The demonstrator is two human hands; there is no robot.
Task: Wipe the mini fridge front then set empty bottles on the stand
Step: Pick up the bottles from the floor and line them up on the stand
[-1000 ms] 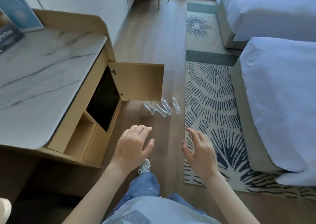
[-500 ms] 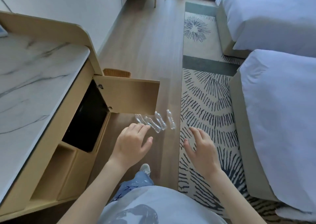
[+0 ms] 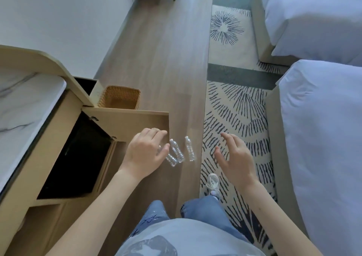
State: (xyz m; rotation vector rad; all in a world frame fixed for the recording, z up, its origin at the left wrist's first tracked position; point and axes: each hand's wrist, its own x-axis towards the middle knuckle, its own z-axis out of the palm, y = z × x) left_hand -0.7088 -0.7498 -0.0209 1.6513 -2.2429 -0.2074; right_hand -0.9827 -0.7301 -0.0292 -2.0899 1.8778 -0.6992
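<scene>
Several clear empty plastic bottles [image 3: 181,151] lie side by side on the wood floor just past the open cabinet door [image 3: 137,122]. The black mini fridge front [image 3: 78,156] sits inside the cabinet at the left, under the marble-topped stand [image 3: 21,107]. My left hand [image 3: 146,154] hovers over the leftmost bottles and hides part of them; its fingers are apart and empty. My right hand [image 3: 234,158] is held out over the rug edge, to the right of the bottles, fingers spread and holding nothing.
A woven wicker basket [image 3: 119,97] stands on the floor behind the cabinet door. A patterned rug [image 3: 235,107] runs along two white beds [image 3: 323,128] at the right. My legs and a white shoe [image 3: 213,183] are below the hands.
The view has moved forward and tilted down, so the basket now shows. Both hands have come nearer the bottles, and my left hand now covers the leftmost ones.
</scene>
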